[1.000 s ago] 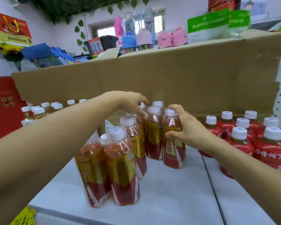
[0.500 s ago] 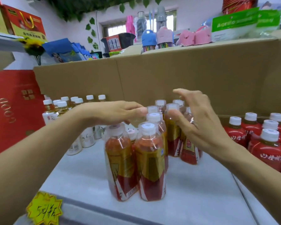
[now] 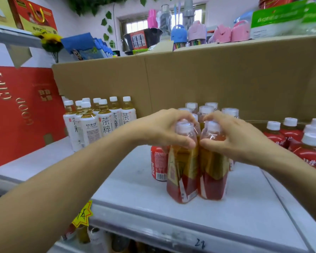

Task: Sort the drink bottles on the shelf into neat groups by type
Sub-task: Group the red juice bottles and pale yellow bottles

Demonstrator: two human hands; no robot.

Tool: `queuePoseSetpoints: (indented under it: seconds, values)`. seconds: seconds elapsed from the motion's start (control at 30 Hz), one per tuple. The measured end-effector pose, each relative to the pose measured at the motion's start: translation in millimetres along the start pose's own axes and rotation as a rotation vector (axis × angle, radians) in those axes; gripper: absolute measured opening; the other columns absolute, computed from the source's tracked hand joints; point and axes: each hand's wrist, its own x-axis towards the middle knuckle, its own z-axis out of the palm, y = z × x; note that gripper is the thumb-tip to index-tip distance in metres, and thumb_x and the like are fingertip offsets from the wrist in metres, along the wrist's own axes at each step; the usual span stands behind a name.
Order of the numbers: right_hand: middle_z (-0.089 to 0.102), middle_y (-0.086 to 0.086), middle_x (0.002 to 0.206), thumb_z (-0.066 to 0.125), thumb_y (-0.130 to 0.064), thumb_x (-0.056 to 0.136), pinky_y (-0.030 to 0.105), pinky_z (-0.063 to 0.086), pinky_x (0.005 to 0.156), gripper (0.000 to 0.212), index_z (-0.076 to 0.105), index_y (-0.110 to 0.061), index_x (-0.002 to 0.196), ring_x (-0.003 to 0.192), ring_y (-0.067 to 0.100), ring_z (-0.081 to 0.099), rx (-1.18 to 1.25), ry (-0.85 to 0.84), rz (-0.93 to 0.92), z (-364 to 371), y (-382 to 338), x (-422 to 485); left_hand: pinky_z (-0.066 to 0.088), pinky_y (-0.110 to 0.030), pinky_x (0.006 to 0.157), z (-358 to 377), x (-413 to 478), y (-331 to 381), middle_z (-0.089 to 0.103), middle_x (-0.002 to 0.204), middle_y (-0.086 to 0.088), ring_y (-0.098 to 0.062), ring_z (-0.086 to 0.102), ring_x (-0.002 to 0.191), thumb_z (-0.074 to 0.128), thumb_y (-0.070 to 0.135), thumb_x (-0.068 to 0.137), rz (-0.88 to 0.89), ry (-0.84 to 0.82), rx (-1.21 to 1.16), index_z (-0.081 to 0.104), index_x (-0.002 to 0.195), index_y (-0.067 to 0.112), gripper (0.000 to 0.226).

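Looks nearly done on the shelf (image 3: 117, 189): white-label bottles (image 3: 98, 123) bunched left, red bottles (image 3: 310, 150) right, gold-label bottles (image 3: 182, 167) mid-shelf. Curling left hand (image 3: 164, 130) and right hand (image 3: 234, 139) round one front bottle each, pressing the pair together. Probably leaves the stray red can (image 3: 159, 165) just beside them. Loads of bare room toward the front edge.

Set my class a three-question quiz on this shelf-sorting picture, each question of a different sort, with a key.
1. True or false: the left hand and right hand hold nothing.
2. What stands just left of the gold-labelled bottles? A) red can B) cup C) jar
3. Fill in: the white-labelled bottles stand on the ___ side of the shelf.
Key: 1 false, each hand grips a gold-labelled bottle; 2 A; 3 left.
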Motion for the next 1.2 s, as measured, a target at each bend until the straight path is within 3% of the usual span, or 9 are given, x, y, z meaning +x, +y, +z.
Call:
queuePoseSetpoints:
  seconds: [0.1,0.17,0.27,0.4,0.6,0.8,0.9,1.0,1.2]
  values:
    - [0.050,0.002,0.138,0.059,-0.061,0.083,0.044,0.050,0.093,0.065,0.035,-0.039,0.140,0.117,0.023,0.056,-0.021,0.040,0.040,5,15,2,0.058,-0.032,0.079,5,8,0,0.057,0.126,0.010,-0.010,0.060,0.106,0.077,0.050,0.079,-0.026,0.055,-0.023,0.058,0.126,0.033,0.053]
    - [0.050,0.004,0.135,0.057,-0.057,0.088,0.044,0.049,0.092,0.062,0.033,-0.039,0.142,0.117,0.024,0.055,0.005,0.090,0.046,12,19,-1,0.054,-0.028,0.081,5,5,-14,0.064,0.115,0.011,-0.006,0.062,0.101,0.067,0.057,0.084,-0.046,0.193,-0.098,0.059,0.125,0.033,0.048]
    - [0.046,0.004,0.138,0.046,-0.057,0.092,0.047,0.046,0.098,0.060,0.026,-0.039,0.146,0.127,0.024,0.047,0.097,0.150,0.029,24,23,-10,0.043,-0.021,0.081,22,-5,-44,0.058,0.129,0.011,-0.004,0.055,0.110,0.041,0.057,0.098,-0.169,0.316,-0.263,0.051,0.135,0.028,0.049]
    - [0.030,0.000,0.149,0.032,-0.066,0.090,0.047,0.038,0.103,0.070,0.008,-0.042,0.151,0.136,0.024,0.034,0.186,0.174,0.042,35,23,-23,0.047,-0.026,0.086,62,-16,-76,0.057,0.127,0.005,-0.011,0.055,0.113,0.051,0.046,0.099,-0.315,0.216,-0.326,0.044,0.138,0.023,0.046]
    - [0.017,-0.005,0.156,0.038,-0.061,0.092,0.044,0.031,0.107,0.077,-0.003,-0.041,0.154,0.143,0.022,0.023,0.306,0.237,0.020,50,23,-42,0.052,-0.028,0.079,73,-32,-76,0.060,0.110,0.003,-0.016,0.061,0.103,0.049,0.035,0.102,-0.317,0.380,-0.363,0.053,0.118,0.019,0.023]
    - [0.026,-0.003,0.151,0.041,-0.053,0.097,0.028,0.028,0.103,0.067,0.018,-0.024,0.153,0.138,0.011,0.027,0.426,0.453,-0.011,66,18,-63,0.047,-0.024,0.076,83,-55,-63,0.064,0.106,0.005,-0.007,0.059,0.098,0.062,0.033,0.095,-0.309,0.581,-0.252,0.060,0.106,0.019,0.018]
    - [0.035,0.000,0.145,0.046,-0.045,0.094,0.026,0.031,0.107,0.059,0.034,-0.018,0.145,0.133,0.014,0.033,0.474,0.555,-0.106,72,7,-75,0.050,-0.033,0.085,90,-58,-56,0.065,0.112,0.002,-0.014,0.061,0.105,0.064,0.034,0.094,-0.356,0.555,-0.450,0.055,0.106,0.022,0.019]
    - [0.038,-0.013,0.132,0.045,-0.043,0.095,0.043,0.048,0.097,0.046,0.040,-0.025,0.137,0.121,0.016,0.045,0.550,0.480,-0.225,72,-2,-84,0.052,-0.033,0.088,98,-56,-46,0.066,0.107,0.008,-0.013,0.063,0.105,0.061,0.038,0.096,-0.352,0.549,-0.516,0.057,0.105,0.030,0.013]
    - [0.055,-0.008,0.110,0.058,-0.041,0.093,0.024,0.050,0.081,0.041,0.052,-0.021,0.128,0.097,0.008,0.054,0.570,0.232,-0.240,70,-1,-103,0.052,-0.033,0.084,119,-73,-11,0.064,0.103,0.003,-0.012,0.063,0.098,0.059,0.039,0.096,-0.341,0.857,-0.498,0.055,0.100,0.026,0.014]
